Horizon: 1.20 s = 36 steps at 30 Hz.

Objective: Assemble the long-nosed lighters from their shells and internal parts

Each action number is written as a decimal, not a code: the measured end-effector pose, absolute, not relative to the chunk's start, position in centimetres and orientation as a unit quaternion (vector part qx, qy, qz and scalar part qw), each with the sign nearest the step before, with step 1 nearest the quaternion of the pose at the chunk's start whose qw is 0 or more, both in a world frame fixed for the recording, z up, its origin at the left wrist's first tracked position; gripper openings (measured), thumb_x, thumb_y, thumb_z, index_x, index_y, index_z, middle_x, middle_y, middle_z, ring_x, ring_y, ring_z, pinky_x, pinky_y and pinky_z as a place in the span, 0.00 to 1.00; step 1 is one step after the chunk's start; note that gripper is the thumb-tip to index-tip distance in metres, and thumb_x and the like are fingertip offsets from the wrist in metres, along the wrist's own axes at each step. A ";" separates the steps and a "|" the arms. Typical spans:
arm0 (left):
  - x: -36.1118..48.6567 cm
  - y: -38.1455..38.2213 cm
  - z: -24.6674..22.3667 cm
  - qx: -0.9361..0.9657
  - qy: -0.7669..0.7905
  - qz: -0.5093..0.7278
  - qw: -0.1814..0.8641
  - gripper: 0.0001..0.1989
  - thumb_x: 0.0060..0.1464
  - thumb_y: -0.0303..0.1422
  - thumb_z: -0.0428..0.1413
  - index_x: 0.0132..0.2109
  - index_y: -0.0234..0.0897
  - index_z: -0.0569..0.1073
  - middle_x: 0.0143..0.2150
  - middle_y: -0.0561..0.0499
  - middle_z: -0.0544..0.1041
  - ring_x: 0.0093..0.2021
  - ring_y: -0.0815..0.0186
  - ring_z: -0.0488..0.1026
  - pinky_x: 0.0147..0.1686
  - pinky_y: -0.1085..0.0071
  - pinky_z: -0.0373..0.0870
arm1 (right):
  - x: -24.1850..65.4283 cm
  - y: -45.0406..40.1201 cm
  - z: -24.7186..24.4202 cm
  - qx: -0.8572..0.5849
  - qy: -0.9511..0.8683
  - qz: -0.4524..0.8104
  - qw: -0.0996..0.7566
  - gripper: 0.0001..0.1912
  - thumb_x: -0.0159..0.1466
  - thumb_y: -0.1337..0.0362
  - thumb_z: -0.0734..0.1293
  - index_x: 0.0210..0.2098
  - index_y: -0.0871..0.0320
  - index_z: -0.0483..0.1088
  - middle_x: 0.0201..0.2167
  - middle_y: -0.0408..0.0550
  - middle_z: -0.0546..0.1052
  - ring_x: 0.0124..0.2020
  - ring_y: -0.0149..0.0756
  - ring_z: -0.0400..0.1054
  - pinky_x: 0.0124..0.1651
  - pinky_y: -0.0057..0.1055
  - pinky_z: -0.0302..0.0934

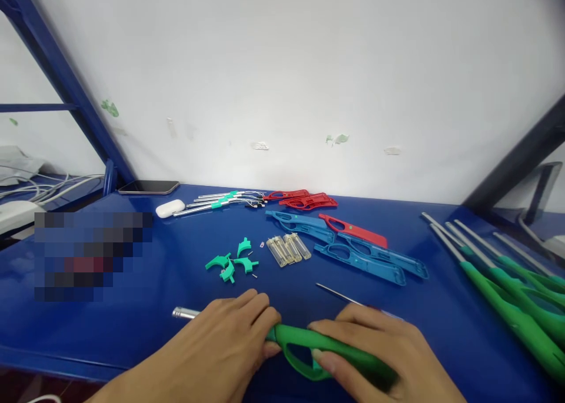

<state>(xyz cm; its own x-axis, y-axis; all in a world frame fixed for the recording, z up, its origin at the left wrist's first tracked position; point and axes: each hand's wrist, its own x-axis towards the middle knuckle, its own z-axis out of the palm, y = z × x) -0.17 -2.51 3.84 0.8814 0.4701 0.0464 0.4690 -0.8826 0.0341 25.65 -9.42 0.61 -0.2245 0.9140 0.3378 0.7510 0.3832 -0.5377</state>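
Note:
A green long-nosed gas lighter (304, 338) lies across both palms at the front of the blue table. My left hand (233, 332) is wrapped round its neck, and the metal tube tip (183, 313) sticks out to the left. On the handle, my right hand (375, 344) grips with the thumb beside the trigger opening. Just beyond the right hand lies a thin screwdriver (338, 292), its handle partly hidden. Several green triggers (227, 272) and small screws lie ahead of my left hand. Clear fuel tanks (286, 250) are grouped behind them.
Blue casing halves (359, 265) and red ones (355, 232) lie at centre right. Metal tubes with wires (216, 203), a white case (170, 208) and a phone (149, 187) sit at the back left. Several green lighters (507, 279) lie at right. Blue metal posts flank the table.

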 end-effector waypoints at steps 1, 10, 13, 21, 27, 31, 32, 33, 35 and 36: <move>-0.7 -2.3 3.6 0.968 0.244 0.062 -0.009 0.14 0.73 0.28 0.49 0.57 0.37 0.76 0.54 0.43 0.82 0.50 0.52 0.80 0.50 0.58 0.77 | 25.6 -9.3 0.3 -0.546 -0.777 0.113 0.293 0.11 0.73 0.55 0.70 0.52 0.39 0.83 0.40 0.39 0.85 0.37 0.33 0.82 0.39 0.23 0.76; -2.5 3.3 3.3 0.907 0.394 0.137 -0.057 0.15 0.73 0.28 0.48 0.55 0.31 0.78 0.52 0.38 0.73 0.48 0.49 0.69 0.47 0.49 0.74 | 25.7 -8.1 -0.7 -0.528 -0.790 -0.069 0.304 0.13 0.75 0.52 0.67 0.51 0.44 0.82 0.44 0.43 0.85 0.43 0.41 0.82 0.51 0.39 0.77; -2.4 4.2 3.4 0.907 0.401 0.118 -0.053 0.14 0.72 0.25 0.48 0.49 0.31 0.80 0.51 0.38 0.73 0.46 0.50 0.68 0.44 0.51 0.73 | 28.2 -8.3 -0.9 -0.553 -0.751 -0.156 0.326 0.18 0.77 0.50 0.62 0.48 0.47 0.83 0.44 0.47 0.85 0.42 0.41 0.82 0.46 0.38 0.76; -1.7 5.2 3.4 0.910 0.398 0.111 -0.022 0.16 0.70 0.22 0.48 0.40 0.35 0.80 0.46 0.42 0.76 0.43 0.56 0.69 0.39 0.62 0.70 | 34.6 -9.4 -3.9 -0.590 -0.745 -0.158 0.267 0.23 0.74 0.40 0.62 0.45 0.45 0.83 0.42 0.45 0.86 0.41 0.41 0.83 0.41 0.35 0.78; -1.0 6.2 3.2 0.904 0.397 0.161 -0.001 0.16 0.73 0.29 0.48 0.41 0.36 0.79 0.46 0.43 0.76 0.45 0.55 0.70 0.43 0.61 0.72 | 35.1 -9.5 -4.7 -0.588 -0.760 -0.112 0.254 0.20 0.76 0.47 0.62 0.51 0.47 0.82 0.47 0.46 0.86 0.46 0.44 0.83 0.49 0.36 0.78; -1.3 6.4 4.3 0.892 0.410 0.191 0.014 0.15 0.75 0.34 0.47 0.45 0.38 0.79 0.47 0.45 0.78 0.47 0.55 0.72 0.49 0.57 0.72 | 35.6 -10.0 -5.4 -0.595 -0.760 -0.117 0.234 0.19 0.77 0.48 0.61 0.54 0.47 0.80 0.50 0.46 0.86 0.48 0.45 0.83 0.52 0.39 0.78; -1.6 6.2 4.6 0.887 0.417 0.197 0.016 0.16 0.75 0.35 0.47 0.46 0.38 0.79 0.46 0.45 0.78 0.48 0.55 0.73 0.50 0.57 0.72 | 35.6 -10.1 -5.5 -0.592 -0.763 -0.120 0.228 0.19 0.77 0.49 0.61 0.55 0.46 0.80 0.50 0.45 0.86 0.48 0.45 0.82 0.53 0.39 0.77; -1.9 6.0 4.7 0.883 0.424 0.201 0.018 0.16 0.76 0.36 0.47 0.46 0.39 0.79 0.46 0.46 0.79 0.48 0.54 0.73 0.50 0.56 0.72 | 35.6 -10.2 -5.5 -0.590 -0.766 -0.124 0.222 0.18 0.77 0.50 0.61 0.55 0.45 0.80 0.51 0.44 0.86 0.49 0.45 0.82 0.54 0.39 0.77; -2.7 5.2 4.6 0.879 0.433 0.199 0.020 0.16 0.75 0.39 0.49 0.47 0.40 0.80 0.46 0.46 0.79 0.48 0.53 0.73 0.50 0.55 0.73 | 35.5 -10.2 -5.6 -0.586 -0.769 -0.131 0.220 0.17 0.76 0.51 0.61 0.55 0.43 0.80 0.51 0.43 0.86 0.49 0.44 0.82 0.54 0.39 0.77; -3.1 4.8 4.3 0.879 0.435 0.195 0.021 0.15 0.74 0.40 0.51 0.47 0.40 0.81 0.47 0.45 0.79 0.48 0.53 0.73 0.49 0.55 0.73 | 35.5 -10.2 -5.7 -0.586 -0.767 -0.133 0.225 0.17 0.76 0.51 0.62 0.55 0.43 0.80 0.50 0.42 0.86 0.48 0.44 0.83 0.54 0.39 0.77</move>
